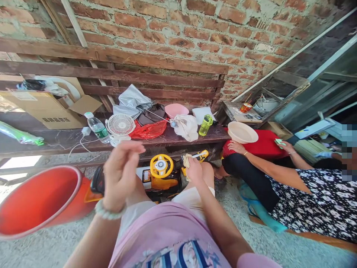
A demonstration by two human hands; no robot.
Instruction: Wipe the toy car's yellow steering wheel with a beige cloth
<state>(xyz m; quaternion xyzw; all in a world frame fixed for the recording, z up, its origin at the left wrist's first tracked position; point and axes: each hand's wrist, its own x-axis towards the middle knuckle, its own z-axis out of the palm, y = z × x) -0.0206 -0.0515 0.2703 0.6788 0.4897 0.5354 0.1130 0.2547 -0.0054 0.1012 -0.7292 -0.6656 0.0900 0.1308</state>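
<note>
My left hand (121,176), with a pale bead bracelet at its wrist, is raised over my lap. Its fingers are stretched out and I see nothing held in it. Close to my right knee, my right hand (194,170) is closed around a crumpled beige cloth (186,161). Between my legs and the bench stands a ride-on toy vehicle (164,183) with a yellow steering wheel (161,166). The cloth is beside the toy's yellow and black arm (201,155); whether they touch I cannot tell.
A red bucket (79,186) stands at my left. The wooden bench (69,143) carries a cardboard box (52,111), water bottle (97,127), white fan (121,125), bags and a green bottle (205,125). At right sits another person (309,190), one hand by a cream basin (242,132).
</note>
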